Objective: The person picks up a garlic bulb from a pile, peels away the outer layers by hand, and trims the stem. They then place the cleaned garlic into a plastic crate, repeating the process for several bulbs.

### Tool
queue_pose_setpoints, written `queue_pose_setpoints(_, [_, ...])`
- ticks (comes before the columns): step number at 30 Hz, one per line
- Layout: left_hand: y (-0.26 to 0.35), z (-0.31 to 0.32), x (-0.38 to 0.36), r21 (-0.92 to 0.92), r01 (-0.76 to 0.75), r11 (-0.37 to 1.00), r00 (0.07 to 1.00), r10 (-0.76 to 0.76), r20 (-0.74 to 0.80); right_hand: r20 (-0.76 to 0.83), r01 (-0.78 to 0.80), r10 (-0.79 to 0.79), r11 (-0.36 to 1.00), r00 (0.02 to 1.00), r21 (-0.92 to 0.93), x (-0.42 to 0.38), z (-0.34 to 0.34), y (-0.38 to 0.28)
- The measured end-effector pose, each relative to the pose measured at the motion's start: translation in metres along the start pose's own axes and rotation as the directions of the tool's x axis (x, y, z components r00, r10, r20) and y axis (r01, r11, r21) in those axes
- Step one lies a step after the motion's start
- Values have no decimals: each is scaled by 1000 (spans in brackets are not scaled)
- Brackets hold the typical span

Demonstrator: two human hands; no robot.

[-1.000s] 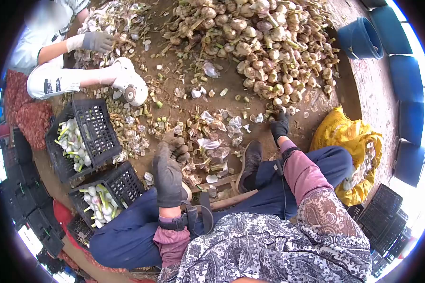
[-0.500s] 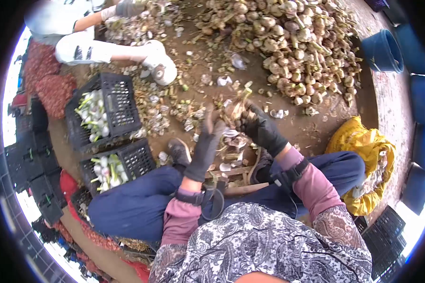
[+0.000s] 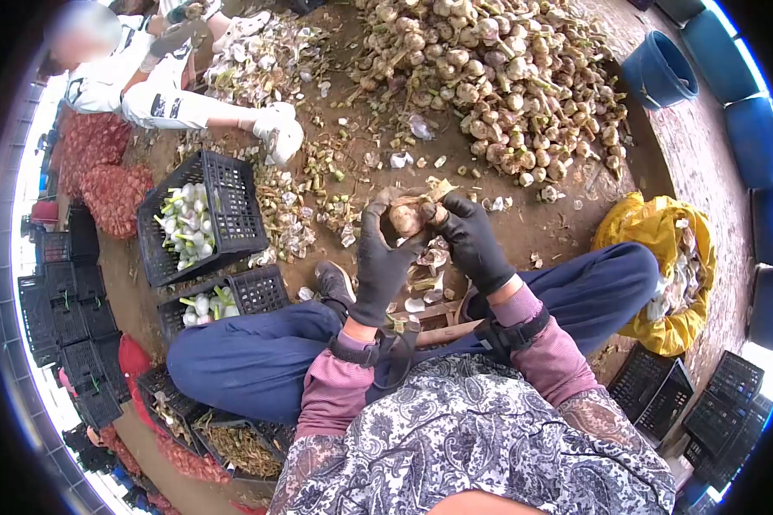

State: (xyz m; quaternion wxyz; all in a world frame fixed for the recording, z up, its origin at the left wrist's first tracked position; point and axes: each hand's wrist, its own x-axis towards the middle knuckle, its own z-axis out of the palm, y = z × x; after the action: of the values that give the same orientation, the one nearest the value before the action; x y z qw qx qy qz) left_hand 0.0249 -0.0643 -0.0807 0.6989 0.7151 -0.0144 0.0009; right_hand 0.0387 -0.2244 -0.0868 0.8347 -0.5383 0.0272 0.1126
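Between my gloved hands is a garlic bulb (image 3: 406, 220) with loose, dry brown skin around it. My left hand (image 3: 385, 257) wraps the bulb from the left, thumb beneath and fingers over its far side. On the other side, my right hand (image 3: 471, 240) pinches at the bulb's skin near the stem. Whether a tool sits in the right fingers is hidden. Peeled skins (image 3: 427, 279) lie on the ground under my hands, near a wooden piece (image 3: 438, 330) between my legs.
A large heap of unpeeled garlic (image 3: 524, 77) lies ahead. At left, black crates (image 3: 236, 202) hold cleaned white garlic (image 3: 185, 225), with red mesh sacks (image 3: 116, 199) behind. A yellow sack (image 3: 691, 283) and blue bucket (image 3: 659, 70) stand right. Another person (image 3: 176, 107) sits at upper left.
My left hand has closed from outstretched fingers around the garlic bulb. My right hand stays at the bulb. The camera view has shifted slightly, and more of the other person shows.
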Motion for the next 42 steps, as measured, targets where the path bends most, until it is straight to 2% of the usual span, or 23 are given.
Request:
queue_pose_setpoints(3, [8,-1,-5,-176,32,984,999,-35,-12,32,-20,19,999,999,45,-4,4,-8])
queue_pose_setpoints(6, [4,-11,-7,61,-64,996,998,65,-20,47,-4,-1,994,999,111,-4,0,1])
queue_pose_setpoints(9, [18,-13,-13,-202,104,974,994,-107,-5,54,-21,12,985,998,169,-10,5,-5])
queue_pose_setpoints(12, [39,-11,-15,-223,43,974,999,-37,31,16,4,-6,994,1000,111,-12,20,-13])
queue_pose_setpoints(15, [28,-13,-13,-71,-39,997,999,38,-13,39,64,-65,997,997,41,-10,14,-3])
queue_pose_setpoints(18, [26,-19,-15,-217,101,971,995,-103,2,9,66,-65,998,998,-22,-6,3,12])
queue_pose_setpoints(19, [27,-21,-15,-256,103,961,995,-99,25,-4,121,-122,986,992,-114,-4,0,19])
queue_pose_setpoints(21, [30,-23,-15,-334,110,936,993,-92,69,-14,220,-235,929,972,-298,-3,3,20])
queue_pose_setpoints(24, [27,-31,-14,-532,307,789,951,-232,204,84,474,-522,679,849,-560,-11,32,-17])
queue_pose_setpoints(27, [10,-33,-14,-742,399,538,911,-321,258,225,439,-447,461,866,-771,-27,51,-34])
queue_pose_setpoints(28, [6,-31,-14,-673,297,677,947,-297,120,248,435,-404,479,880,-762,-31,55,-28])
queue_pose_setpoints(29, [0,-36,-17,-472,154,868,987,-159,31,249,479,-459,502,853,-720,-30,56,-24])
queue_pose_setpoints(30, [-10,-42,-19,-229,-5,973,1000,1,-17,244,522,-511,519,824,-677,-29,56,-21])
queue_pose_setpoints(31, [-21,-40,-19,-324,76,943,996,-85,-14,234,563,-561,532,794,-632,-26,55,-17])
queue_pose_setpoints(32, [-29,-38,-18,-417,150,896,985,-170,-12,167,471,-479,634,862,-613,-18,45,-18])
queue_pose_setpoints(33, [-3,-38,-17,-426,269,863,963,-243,116,-113,404,-506,787,855,-466,3,28,16])
queue_pose_setpoints(35, [27,-36,-18,-457,438,774,895,-331,299,-257,50,-84,990,963,-134,13,-4,8])
queue_pose_setpoints(36, [30,-38,-17,-474,422,772,898,-286,334,-125,94,-174,873,977,-478,12,-16,11])
queue_pose_setpoints(37, [32,-39,-16,-493,407,769,898,-240,368,29,160,-211,637,977,-754,12,-27,17])
queue_pose_setpoints(38, [37,-39,-15,-459,394,796,911,-270,313,188,240,-186,315,964,-918,12,-27,15])
queue_pose_setpoints(39, [39,-39,-15,-427,386,818,920,-303,251,222,279,-174,489,960,-827,11,-25,14])
queue_pose_setpoints(40, [33,-37,-14,-451,309,837,948,-230,221,253,295,-160,645,954,-705,3,-25,14])
queue_pose_setpoints(42, [20,-31,-12,-372,214,903,973,-163,165,280,226,-84,821,956,-524,-9,-6,0])
